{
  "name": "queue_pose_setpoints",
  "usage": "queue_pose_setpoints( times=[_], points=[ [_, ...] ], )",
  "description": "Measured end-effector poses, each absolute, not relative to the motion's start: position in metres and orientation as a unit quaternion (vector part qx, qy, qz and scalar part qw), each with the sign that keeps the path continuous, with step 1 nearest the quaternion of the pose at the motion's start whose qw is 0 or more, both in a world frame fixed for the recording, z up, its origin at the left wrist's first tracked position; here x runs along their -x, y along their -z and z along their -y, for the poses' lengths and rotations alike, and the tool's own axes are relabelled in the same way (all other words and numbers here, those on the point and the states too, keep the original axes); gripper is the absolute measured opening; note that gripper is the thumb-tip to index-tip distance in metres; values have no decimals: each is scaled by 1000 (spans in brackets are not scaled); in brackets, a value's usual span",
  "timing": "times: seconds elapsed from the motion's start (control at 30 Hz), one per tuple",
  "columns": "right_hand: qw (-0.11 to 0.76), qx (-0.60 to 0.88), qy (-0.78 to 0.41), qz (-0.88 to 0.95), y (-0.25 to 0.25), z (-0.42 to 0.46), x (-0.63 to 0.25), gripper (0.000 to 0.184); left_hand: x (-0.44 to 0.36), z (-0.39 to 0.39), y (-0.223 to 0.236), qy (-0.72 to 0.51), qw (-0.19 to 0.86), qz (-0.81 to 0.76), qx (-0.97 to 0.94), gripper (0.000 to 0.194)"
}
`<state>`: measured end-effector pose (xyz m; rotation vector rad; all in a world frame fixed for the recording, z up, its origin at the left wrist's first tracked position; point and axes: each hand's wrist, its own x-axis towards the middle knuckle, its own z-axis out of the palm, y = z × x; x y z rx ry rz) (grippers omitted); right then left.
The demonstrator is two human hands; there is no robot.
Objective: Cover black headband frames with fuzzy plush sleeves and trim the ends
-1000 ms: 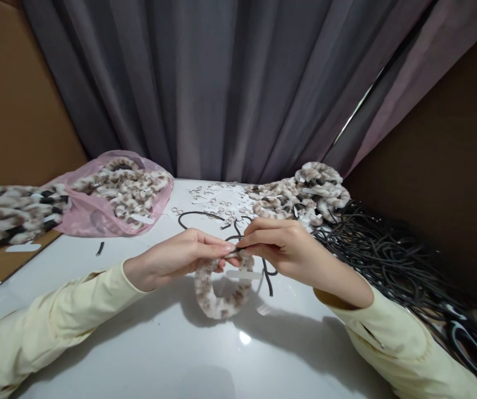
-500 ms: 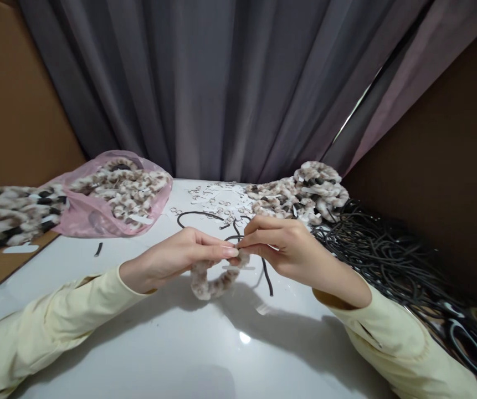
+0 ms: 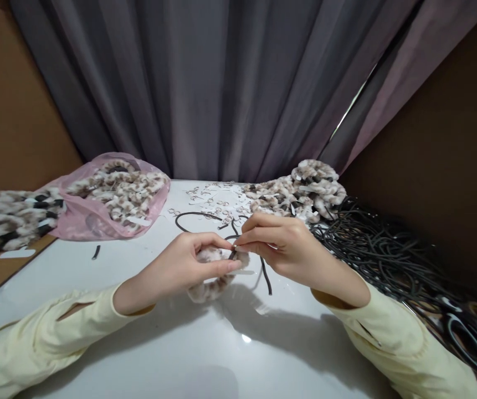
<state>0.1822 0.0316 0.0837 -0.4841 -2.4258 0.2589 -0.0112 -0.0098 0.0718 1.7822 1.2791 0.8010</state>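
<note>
A fluffy white-and-brown ring point(image 3: 210, 289) is held above the white table. My left hand point(image 3: 180, 263) grips it, forefinger and thumb parted on either side of a short dark stretch of cord. The fingertips of my right hand point(image 3: 280, 244) are pinched together at the top of the ring, on what looks like the black cord's end; the exact spot is partly hidden. A pale strip hangs at the ring. Just behind the hands, a loose black cord point(image 3: 196, 214) curves over the table, and another piece point(image 3: 266, 277) shows below my right hand.
A pink plastic bag point(image 3: 109, 230) full of fluffy rings lies at left, with more rings point(image 3: 5, 219) beside it. Small metal rings and white tags point(image 3: 219, 202) are scattered at the back. Fluffy rings point(image 3: 319, 188), a black cord heap point(image 3: 379, 249) and scissors point(image 3: 471, 343) lie right.
My left thumb and forefinger have parted, showing dark cord between them. The fluffy ring has tilted a little. My right hand stays pinched in nearly the same place.
</note>
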Motion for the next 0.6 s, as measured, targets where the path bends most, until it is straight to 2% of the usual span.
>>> queue_pose_setpoints(
  times=[0.17, 0.3, 0.43, 0.53, 0.6],
  points=[
    [322, 187, -89, 924, -84, -31, -182, 17, 11, 12, -71, -304, 442, -521, -663, 26],
    [314, 190, -94, 925, -87, -29, -182, 17, 14, 10, -75, -308, 625, -453, -556, 23],
    [315, 202, -95, 922, -91, -30, -183, 17, 17, -7, -68, -301, 820, -348, -339, 19],
    [310, 232, -98, 917, -90, -36, -183, 16, 19, -31, -45, -263, 873, -309, -270, 9],
    [290, 251, -109, 917, -87, -43, -184, 16, 21, -47, -25, -229, 872, -309, -302, 5]
  ],
)
